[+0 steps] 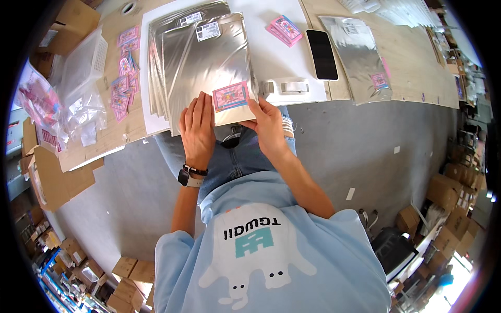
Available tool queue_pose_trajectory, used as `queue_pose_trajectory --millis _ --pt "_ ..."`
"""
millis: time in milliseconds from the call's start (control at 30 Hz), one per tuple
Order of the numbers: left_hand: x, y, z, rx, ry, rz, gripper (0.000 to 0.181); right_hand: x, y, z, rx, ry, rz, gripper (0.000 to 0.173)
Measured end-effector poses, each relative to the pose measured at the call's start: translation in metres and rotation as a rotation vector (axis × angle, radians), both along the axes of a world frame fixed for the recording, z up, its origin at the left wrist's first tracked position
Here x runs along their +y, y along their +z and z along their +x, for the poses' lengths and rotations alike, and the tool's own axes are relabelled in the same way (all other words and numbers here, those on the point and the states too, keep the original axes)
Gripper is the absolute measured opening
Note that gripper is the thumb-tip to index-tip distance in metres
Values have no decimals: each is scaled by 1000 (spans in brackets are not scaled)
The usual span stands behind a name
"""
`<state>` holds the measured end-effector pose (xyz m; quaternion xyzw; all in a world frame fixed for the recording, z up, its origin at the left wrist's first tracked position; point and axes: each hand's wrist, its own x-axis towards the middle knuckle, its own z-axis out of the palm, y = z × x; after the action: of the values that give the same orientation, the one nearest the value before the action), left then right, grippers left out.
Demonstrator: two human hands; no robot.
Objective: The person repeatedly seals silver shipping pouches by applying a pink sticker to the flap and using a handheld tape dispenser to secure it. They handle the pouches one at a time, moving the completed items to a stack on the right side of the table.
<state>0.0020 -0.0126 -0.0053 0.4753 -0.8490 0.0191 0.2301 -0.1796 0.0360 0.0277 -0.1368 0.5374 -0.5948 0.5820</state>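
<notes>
A silvery flat plastic-wrapped package (207, 58) lies on top of a stack of similar packages, its near edge reaching past the table edge. It bears a white printed label at the far end and a pink card (231, 96) at the near right corner. My left hand (198, 121) rests flat on the package, fingers together, beside the card's left edge. My right hand (267, 121) pinches the package's near right corner, thumb on top at the card's right edge, other fingers partly hidden underneath. Further right, another silvery package (356, 54) with a similar card lies on the table.
Pink cards (125, 86) are scattered left of the stack, and a few more (285, 30) lie at its right. A smartphone (321, 54) and a clear tape dispenser (287, 86) are nearby. A white basket (100, 54) and clear plastic bags (84, 113) stand at the left.
</notes>
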Motion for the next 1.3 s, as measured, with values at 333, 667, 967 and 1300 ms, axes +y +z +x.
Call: queue_pose_trajectory --millis 333,667,967,1300 --pt "55 14 -23 1116 127 1578 49 2 -4 2 89 -46 -34 28" --pt "35 34 -76 2118 189 1353 44 -1 -3 -3 239 -80 -89 25" --pt "23 17 -83 2102 326 1442 33 4 14 -8 321 -24 -7 22" --pt "18 25 -93 2142 328 1339 34 -11 66 -109 1728 310 -468 47"
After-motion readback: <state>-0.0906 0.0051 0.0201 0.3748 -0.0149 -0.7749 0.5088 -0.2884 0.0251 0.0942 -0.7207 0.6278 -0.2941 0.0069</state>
